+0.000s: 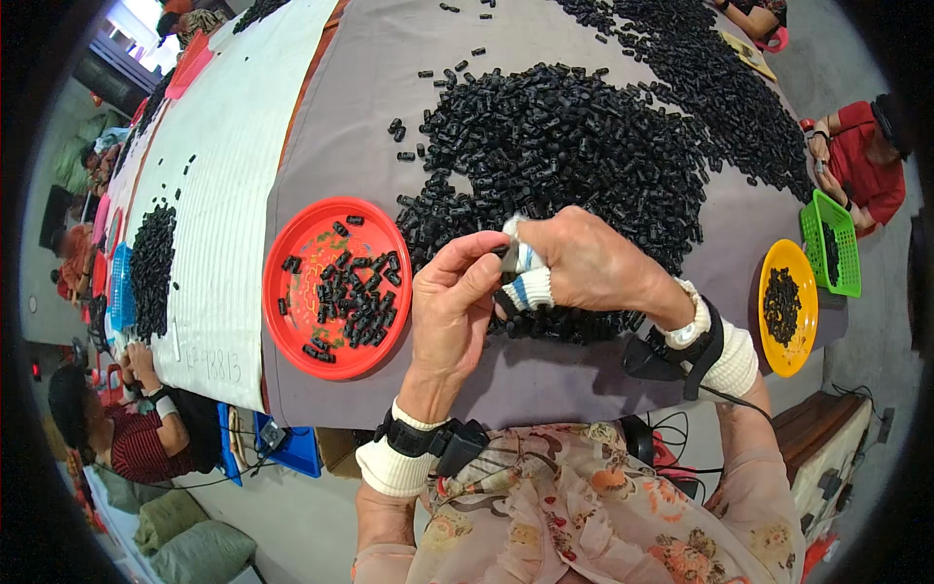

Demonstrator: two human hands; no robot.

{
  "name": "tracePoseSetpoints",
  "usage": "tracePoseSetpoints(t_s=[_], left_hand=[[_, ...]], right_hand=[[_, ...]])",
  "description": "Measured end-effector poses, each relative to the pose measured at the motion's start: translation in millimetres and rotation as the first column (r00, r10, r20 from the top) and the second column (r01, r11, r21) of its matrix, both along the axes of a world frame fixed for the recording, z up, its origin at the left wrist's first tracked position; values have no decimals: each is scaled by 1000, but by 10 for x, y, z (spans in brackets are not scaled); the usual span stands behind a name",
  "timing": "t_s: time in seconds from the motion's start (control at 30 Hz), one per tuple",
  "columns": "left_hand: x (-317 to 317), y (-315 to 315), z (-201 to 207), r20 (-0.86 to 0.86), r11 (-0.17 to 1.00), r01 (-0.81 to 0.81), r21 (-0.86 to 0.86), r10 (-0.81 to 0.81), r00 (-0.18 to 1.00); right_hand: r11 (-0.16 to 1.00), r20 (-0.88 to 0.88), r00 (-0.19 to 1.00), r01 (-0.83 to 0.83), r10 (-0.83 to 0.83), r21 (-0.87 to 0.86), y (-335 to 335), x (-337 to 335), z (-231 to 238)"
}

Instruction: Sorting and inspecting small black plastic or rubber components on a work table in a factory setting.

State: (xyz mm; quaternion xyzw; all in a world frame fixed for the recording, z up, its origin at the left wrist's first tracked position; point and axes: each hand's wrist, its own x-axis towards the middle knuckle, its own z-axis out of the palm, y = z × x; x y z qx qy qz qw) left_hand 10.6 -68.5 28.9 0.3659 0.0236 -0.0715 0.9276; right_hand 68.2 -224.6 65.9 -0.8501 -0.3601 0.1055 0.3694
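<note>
My left hand (pixel 452 307) is closed, thumb and fingertips pinching a small black part (pixel 502 251) mostly covered by the fingers. Against it, my right hand (pixel 589 258) is closed on a white cloth with blue stripes (pixel 526 280), which hangs below the fingers. The hands meet above the near edge of a large heap of small black cylindrical plastic parts (pixel 574 146). Left of my left hand stands a round red plate (pixel 277 292) holding several similar parts. White cuffs and black straps are on both my wrists.
A yellow plate (pixel 806 336) and a green basket (pixel 848 280), both with black parts, stand at the right. Grey cloth (pixel 341 127) covers this table; a white-covered table (pixel 229 195) adjoins it. Co-workers sit at the left (pixel 146 433) and right (pixel 876 165). A cable hangs from my right wrist strap.
</note>
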Motion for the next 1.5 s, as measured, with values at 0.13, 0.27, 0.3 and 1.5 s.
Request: tracePoseSetpoints(t_s=[0.13, 0.27, 0.3, 1.5], left_hand=[[9, 21, -29, -7, 1000, -9, -20, 9, 1000], [36, 35, -102, 9, 982, 47, -185, -46, 999], [41, 25, -97, 3, 978, 69, -196, -69, 998], [41, -1, -136, -27, 986, 83, -144, -88, 996]], right_hand=[[1000, 28, 999, -21, 21, -5, 10, 3, -7], [988, -141, 989, -20, 42, 156, -29, 2, 99], [987, -151, 987, -24, 48, 159, -43, 16, 83], [998, -59, 996, -68, 67, -4, -33, 72, 18]])
